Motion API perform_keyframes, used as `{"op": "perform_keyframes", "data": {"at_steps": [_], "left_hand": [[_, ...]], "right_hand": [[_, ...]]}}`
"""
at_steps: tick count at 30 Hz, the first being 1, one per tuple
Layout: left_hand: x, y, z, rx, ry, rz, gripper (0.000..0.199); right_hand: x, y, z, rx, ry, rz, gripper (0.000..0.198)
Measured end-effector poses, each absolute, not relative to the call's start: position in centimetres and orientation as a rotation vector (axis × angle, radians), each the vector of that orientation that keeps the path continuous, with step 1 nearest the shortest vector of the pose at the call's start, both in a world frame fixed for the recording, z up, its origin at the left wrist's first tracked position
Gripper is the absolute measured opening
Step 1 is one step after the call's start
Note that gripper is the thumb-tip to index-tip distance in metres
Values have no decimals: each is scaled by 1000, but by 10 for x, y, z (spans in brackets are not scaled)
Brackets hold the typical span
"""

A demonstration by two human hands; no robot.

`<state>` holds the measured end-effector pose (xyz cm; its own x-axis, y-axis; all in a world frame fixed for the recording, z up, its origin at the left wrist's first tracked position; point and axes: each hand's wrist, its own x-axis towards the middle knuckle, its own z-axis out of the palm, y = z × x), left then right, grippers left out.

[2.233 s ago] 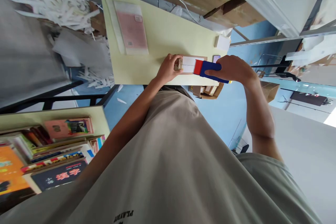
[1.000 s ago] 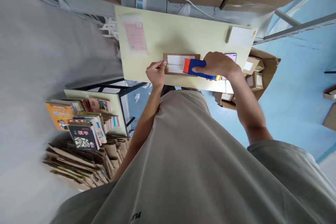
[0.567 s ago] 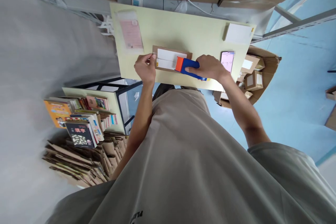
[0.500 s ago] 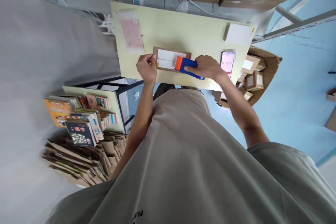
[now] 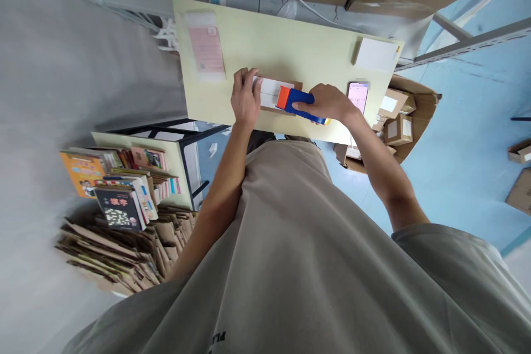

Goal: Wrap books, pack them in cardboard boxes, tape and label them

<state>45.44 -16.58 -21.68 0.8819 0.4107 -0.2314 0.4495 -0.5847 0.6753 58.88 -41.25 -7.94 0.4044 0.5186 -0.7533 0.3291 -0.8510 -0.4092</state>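
A small flat cardboard box (image 5: 269,109) with a white label (image 5: 267,88) on top lies near the front edge of the pale yellow table (image 5: 265,33). My left hand (image 5: 246,98) is closed over the box's left end, fingers bent across it and covering that corner. In my right hand (image 5: 329,102) is a blue hand-held tool with an orange end (image 5: 302,102), its exact kind unclear. The orange end sits over the right part of the label; I cannot tell whether it presses on it.
To the right lie a phone (image 5: 358,95) with a timer and a white pad or stack (image 5: 376,54). A pink sheet (image 5: 206,48) is at the left. Beyond the right edge stands a carton (image 5: 429,116) of small boxes; books (image 5: 120,207) and flattened cardboard (image 5: 112,257) are lower left.
My left hand has shifted right from a pinch at the box's left edge to lying over its left end. The right hand and the blue tool have barely moved.
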Motion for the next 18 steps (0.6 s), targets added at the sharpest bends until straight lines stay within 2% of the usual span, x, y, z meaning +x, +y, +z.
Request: {"op": "perform_keyframes", "data": {"at_steps": [4,8,12,18], "left_hand": [[453,-162,-209,2408,476,-83,83],[456,-158,-185,2437,52,-262,107],[465,-150,-174,2432,-148,-413,126],[470,-147,-180,2414,-154,-436,120]], "right_hand": [[593,-410,-76,-2467,-724,1438,69],[594,-410,-73,-2449,-726,1462,70],[596,-413,-72,-2447,-717,1456,69],[598,-411,-71,-2436,-730,1488,61]]}}
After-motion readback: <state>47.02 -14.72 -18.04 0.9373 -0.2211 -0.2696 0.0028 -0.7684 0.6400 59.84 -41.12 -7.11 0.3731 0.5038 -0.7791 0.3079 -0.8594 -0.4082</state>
